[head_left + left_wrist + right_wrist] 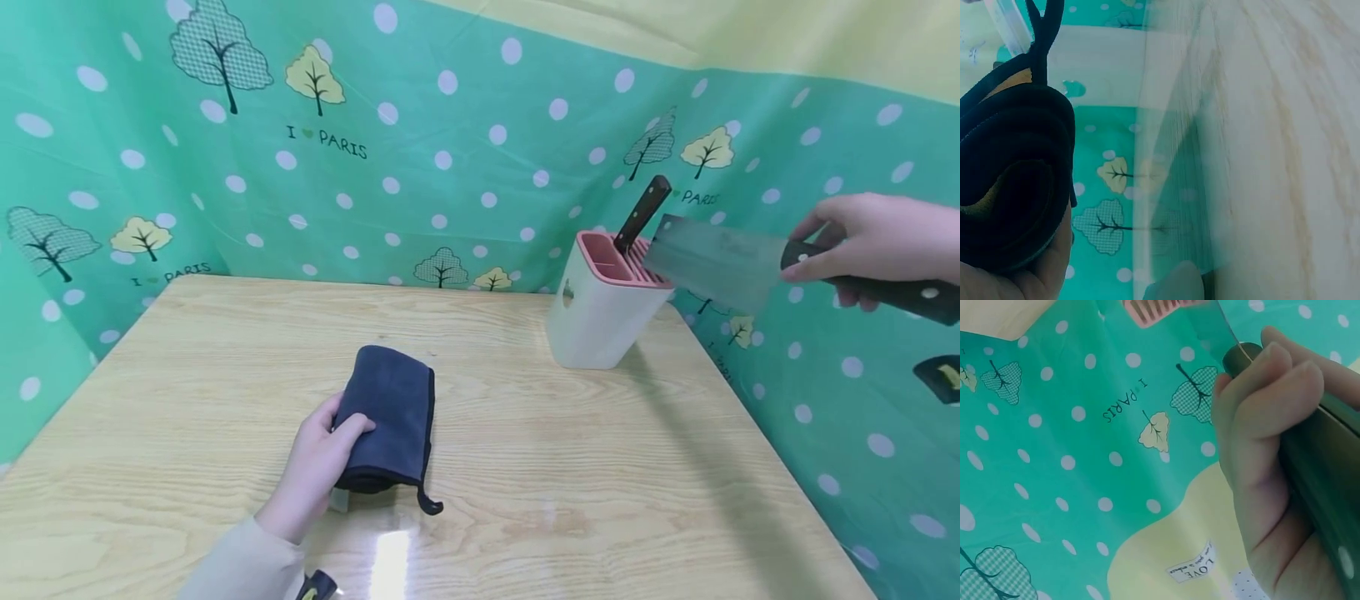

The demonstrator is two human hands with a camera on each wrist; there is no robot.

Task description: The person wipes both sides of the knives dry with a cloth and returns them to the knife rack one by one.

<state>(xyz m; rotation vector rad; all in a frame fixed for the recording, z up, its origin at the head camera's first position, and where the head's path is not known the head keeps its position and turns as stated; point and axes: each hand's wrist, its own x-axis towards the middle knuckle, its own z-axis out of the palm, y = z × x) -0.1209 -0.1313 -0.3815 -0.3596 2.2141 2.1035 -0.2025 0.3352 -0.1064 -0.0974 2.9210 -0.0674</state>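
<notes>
My left hand (318, 450) holds a rolled dark blue towel (390, 408) over the table, thumb on top. In the left wrist view the towel's rolled end (1029, 137) shows its spiral layers, and a black loop hangs from one corner. My right hand (873, 237) grips a cleaver (712, 254) by its dark riveted handle, raised at the right. The blade points left, its front end overlapping the pink slotted top of a white knife holder (600, 325) in the head view. Curled fingers (1272, 406) wrap the handle in the right wrist view.
A second knife (643, 212) stands in the holder, its dark handle sticking up. The holder is at the back right of the wooden table (225, 375). A green dotted curtain (465, 167) hangs behind the table and along its right and left sides.
</notes>
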